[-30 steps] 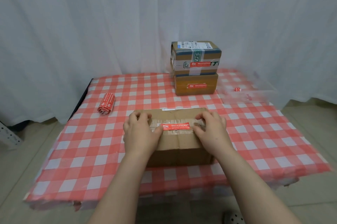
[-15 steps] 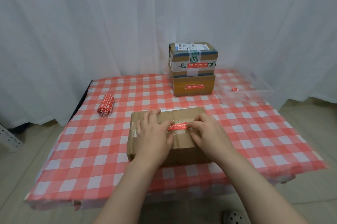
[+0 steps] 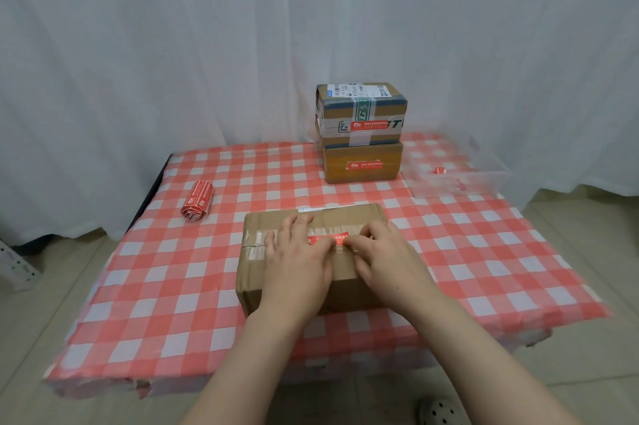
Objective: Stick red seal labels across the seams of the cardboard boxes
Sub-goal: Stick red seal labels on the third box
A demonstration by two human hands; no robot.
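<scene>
A brown cardboard box (image 3: pixel 252 272) lies on the checked table in front of me, with clear tape along its top seam. A red seal label (image 3: pixel 330 238) lies across that seam. My left hand (image 3: pixel 297 258) rests flat on the box top, its thumb pressing the label's left part. My right hand (image 3: pixel 383 256) lies on the box's right side, fingertips pressing the label's right end. Both hands cover much of the label. A roll of red seal labels (image 3: pixel 197 201) lies at the table's left.
Two stacked boxes (image 3: pixel 361 134) with red labels on their front faces stand at the back of the red-and-white checked table (image 3: pixel 166 286). A clear plastic tray (image 3: pixel 456 172) sits at the back right. White curtains hang behind. A shoe (image 3: pixel 441 410) shows on the floor.
Both hands have moved inward along the label toward its middle, from its outer ends, pressing it down on the box. The box has not moved.
</scene>
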